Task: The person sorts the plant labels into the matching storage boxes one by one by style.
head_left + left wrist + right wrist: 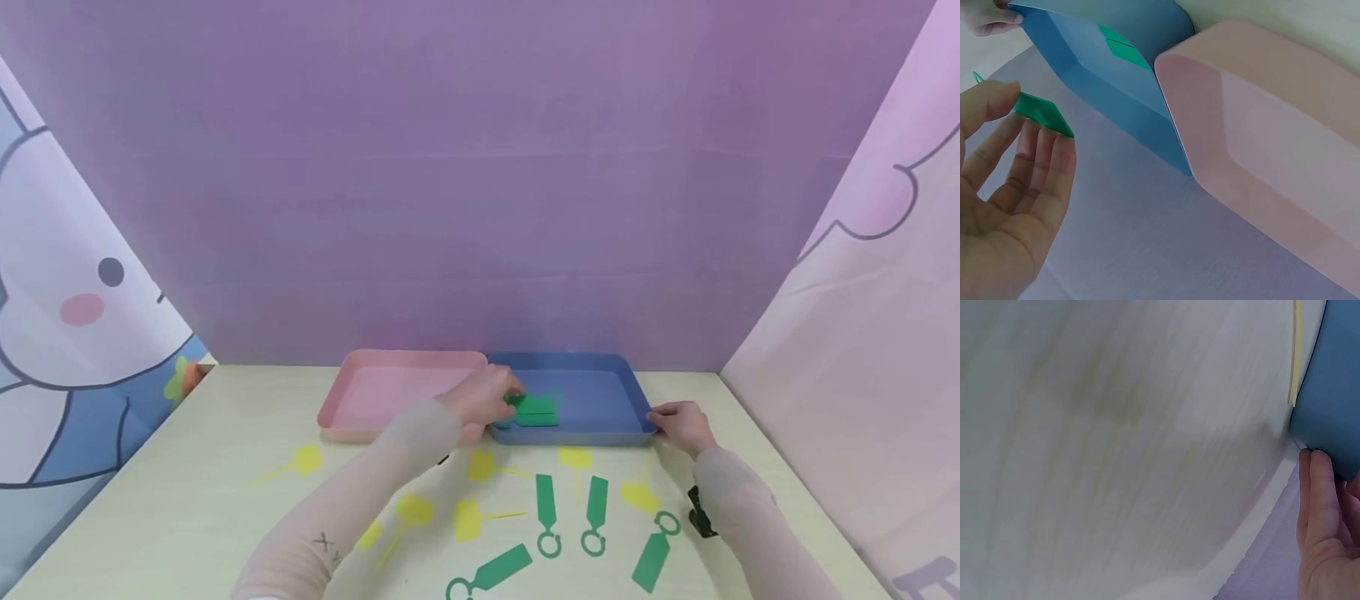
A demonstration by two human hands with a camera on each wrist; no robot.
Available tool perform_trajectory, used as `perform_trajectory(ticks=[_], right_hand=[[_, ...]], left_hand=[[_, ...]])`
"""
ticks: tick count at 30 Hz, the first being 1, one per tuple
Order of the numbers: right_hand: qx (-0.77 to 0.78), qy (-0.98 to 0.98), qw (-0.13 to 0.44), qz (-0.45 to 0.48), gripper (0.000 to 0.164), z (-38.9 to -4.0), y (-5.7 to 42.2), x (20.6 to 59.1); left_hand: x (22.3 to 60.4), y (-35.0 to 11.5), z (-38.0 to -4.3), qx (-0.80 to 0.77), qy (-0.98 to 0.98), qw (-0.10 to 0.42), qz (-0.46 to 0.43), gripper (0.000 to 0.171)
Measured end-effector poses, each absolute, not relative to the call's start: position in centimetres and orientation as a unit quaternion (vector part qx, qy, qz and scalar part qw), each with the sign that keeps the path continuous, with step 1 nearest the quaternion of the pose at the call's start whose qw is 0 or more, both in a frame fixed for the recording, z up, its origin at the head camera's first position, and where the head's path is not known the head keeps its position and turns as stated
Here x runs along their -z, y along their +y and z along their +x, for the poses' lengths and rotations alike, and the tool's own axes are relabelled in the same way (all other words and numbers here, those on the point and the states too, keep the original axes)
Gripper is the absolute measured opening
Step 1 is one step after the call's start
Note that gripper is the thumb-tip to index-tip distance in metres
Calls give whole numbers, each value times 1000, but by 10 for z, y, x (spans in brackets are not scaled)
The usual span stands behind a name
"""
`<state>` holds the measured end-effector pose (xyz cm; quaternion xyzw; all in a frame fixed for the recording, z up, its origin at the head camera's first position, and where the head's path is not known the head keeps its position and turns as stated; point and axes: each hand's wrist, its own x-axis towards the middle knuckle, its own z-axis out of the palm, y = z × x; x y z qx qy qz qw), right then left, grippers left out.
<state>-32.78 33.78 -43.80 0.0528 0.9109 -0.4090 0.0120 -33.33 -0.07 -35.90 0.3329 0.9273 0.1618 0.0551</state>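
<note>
My left hand (1019,187) pinches a green plastic tag (1044,112) with a ring at one end, between thumb and fingertips. In the head view this left hand (483,396) is over the left end of the blue tray (600,392), where green tags (538,408) lie side by side. At the tray's front right corner, my right hand (682,425) grips the edge. The right wrist view shows its fingers (1321,494) against the outer wall of the blue tray (1335,394).
A pink tray (405,375) adjoins the blue one on the left. In front lie several yellow plant labels (467,521) with thin stems and several green ring tags (546,500). A small black object (701,512) is beside the right forearm. A purple backdrop (480,183) stands behind.
</note>
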Motion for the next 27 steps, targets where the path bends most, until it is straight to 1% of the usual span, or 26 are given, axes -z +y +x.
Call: perform_trajectory(ticks=[4,7,16,27], right_hand=[[408,912,13,52,31,-328,337,438],[407,912,13,54,31,-328,337,439],[409,911,11,58,30,-328,336,439],[420,906,5,56,27,-325,328,439]], left_hand=[[359,6,-345,-154,931,62,327,33],[361,11,-353,-146,931,55,329,34],[369,21,-370,-109,939,57,321,34],[397,16,-389,-82,947,48,307,32]])
